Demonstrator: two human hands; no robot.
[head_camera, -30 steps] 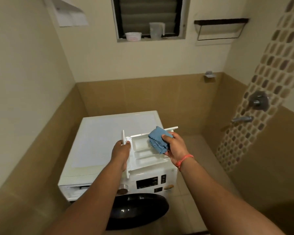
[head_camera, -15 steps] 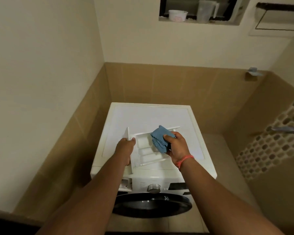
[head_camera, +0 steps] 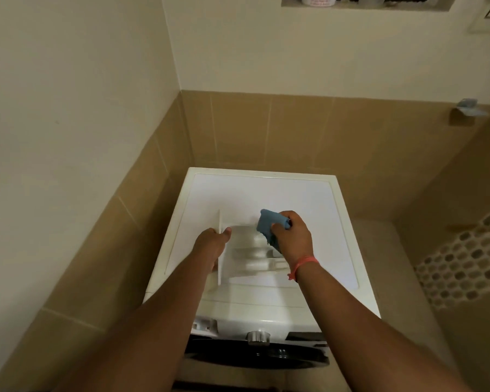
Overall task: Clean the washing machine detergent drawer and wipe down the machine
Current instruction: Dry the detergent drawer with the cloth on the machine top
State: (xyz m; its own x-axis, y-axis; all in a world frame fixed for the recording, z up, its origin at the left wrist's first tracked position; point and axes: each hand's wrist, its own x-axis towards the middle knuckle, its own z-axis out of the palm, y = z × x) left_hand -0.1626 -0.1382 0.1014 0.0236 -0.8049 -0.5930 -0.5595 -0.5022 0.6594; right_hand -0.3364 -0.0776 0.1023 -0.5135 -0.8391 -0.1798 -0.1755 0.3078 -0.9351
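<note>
Walls: cream paint above, tan tiles (head_camera: 294, 131) below, meeting in a corner behind the machine. A mosaic tile strip (head_camera: 464, 264) runs along the right wall.

Washing machine (head_camera: 266, 193): white front-loader, standing in the corner, seen from above. Its flat top is bare white at the rear. The dark round door (head_camera: 255, 355) shows at the lower front edge, with a silver control knob (head_camera: 258, 336) just above it. The open drawer slot (head_camera: 205, 325) sits at the front left of the control panel.

Detergent drawer (head_camera: 248, 253): white, out of its slot, held above the machine top, its front panel turned to the left and standing on edge. Moulded compartments face upward; detail is washed out by glare.

Left hand (head_camera: 211, 246): forearm extended forward, grip closed on the drawer's front panel, thumb lying over the inner side, fingers hidden behind the panel.

Right hand (head_camera: 293, 240): forearm extended forward and inward, wrist bent down, knuckles up. Grip is closed around a blue cloth (head_camera: 268, 226), bunched and pressed down at the far right part of the drawer. An orange wristband (head_camera: 303, 264) circles the wrist.

Wall fitting (head_camera: 468, 107): small metal bracket on the rear tiles, upper right.
</note>
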